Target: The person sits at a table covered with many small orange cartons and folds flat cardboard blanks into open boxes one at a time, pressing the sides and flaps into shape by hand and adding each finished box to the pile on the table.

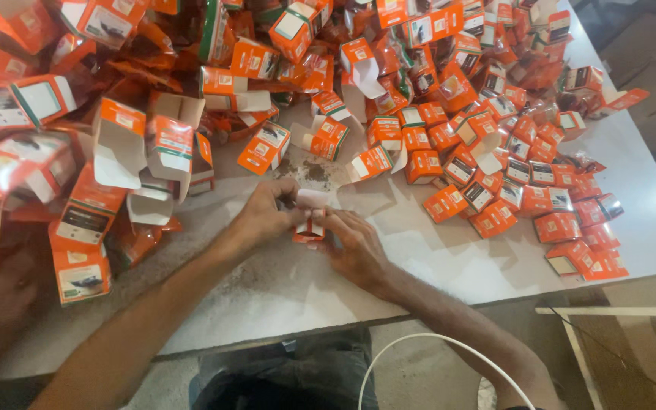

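A small orange and white carton (pixel 310 225) with its white flap up sits between my two hands, low over the white table (pixel 434 262). My left hand (pixel 269 212) grips its left side and top flap. From the right, my right hand (pixel 352 244) pinches the same carton, fingers curled on its lower edge. Both forearms reach in from the bottom of the view.
Several orange cartons lie heaped across the far half of the table, some folded shut (pixel 495 216), some with open flaps (pixel 119 144). More hang over the left edge (pixel 81 273). A white cable (pixel 434 342) curves below the table's near edge.
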